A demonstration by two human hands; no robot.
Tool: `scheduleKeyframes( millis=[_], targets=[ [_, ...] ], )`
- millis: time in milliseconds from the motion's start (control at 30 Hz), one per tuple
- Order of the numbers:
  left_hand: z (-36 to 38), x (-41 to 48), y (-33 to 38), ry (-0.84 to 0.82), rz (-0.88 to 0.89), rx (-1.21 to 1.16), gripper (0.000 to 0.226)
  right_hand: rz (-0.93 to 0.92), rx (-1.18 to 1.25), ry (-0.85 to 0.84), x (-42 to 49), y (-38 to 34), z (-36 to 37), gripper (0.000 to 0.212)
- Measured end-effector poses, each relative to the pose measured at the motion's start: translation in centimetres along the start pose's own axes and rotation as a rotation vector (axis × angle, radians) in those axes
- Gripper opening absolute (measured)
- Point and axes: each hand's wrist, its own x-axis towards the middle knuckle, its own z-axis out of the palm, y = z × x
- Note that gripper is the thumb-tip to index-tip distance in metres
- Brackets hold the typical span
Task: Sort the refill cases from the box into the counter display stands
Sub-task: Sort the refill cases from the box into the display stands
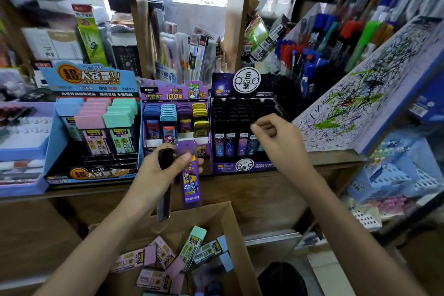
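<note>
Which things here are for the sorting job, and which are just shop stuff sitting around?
For the job:
- purple refill case and black refill case in the left hand
- right hand, empty
- cardboard box of loose cases
- blue stand, purple stand, black stand

Just lying about:
- marker pens
- scribbled test board
- blue baskets

Purple case (pixel 189 175) with cartoon print, black case (pixel 165 185), pastel pink, mint, blue cases (pixel 182 255), brown box (pixel 240 243)

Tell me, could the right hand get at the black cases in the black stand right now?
Probably yes. The right hand is empty, fingers loosely curled, and hovers right over the black stand. The black cases stand open-topped with nothing covering them.
</note>
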Motion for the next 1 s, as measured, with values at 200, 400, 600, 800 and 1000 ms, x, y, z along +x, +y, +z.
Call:
scheduleKeyframes(
  millis=[200, 400, 600, 800, 1000],
  targets=[
    [-0.5, 0.1, 0.9, 0.044, 0.133, 0.149, 0.014, -0.024, 0.332, -0.44, -0.7, -6.5, 4.0, 0.01],
    [-2.7, -0.1, 1.5, 0.149, 0.13, 0.132, 0.025, -0.07, 0.451, -0.45, 1.3, -8.6, 5.5, 0.015],
    [-6.1, -0.1, 2.3, 0.278, 0.139, 0.095, 0.032, -0.104, 0.315, -0.23, 6.6, -8.3, 4.9, 0.018],
    [-7.5, 0.4, 1.3, 0.338, 0.057, -0.053, 0.025, -0.125, 0.136, -0.139, 9.3, -6.9, 6.6, 0.008],
    [-7.9, 2.6, 0.7, 0.404, -0.099, -0.141, 0.046, -0.134, 0.1, -0.193, 9.2, -6.4, 8.3, 0.019]
  ],
)
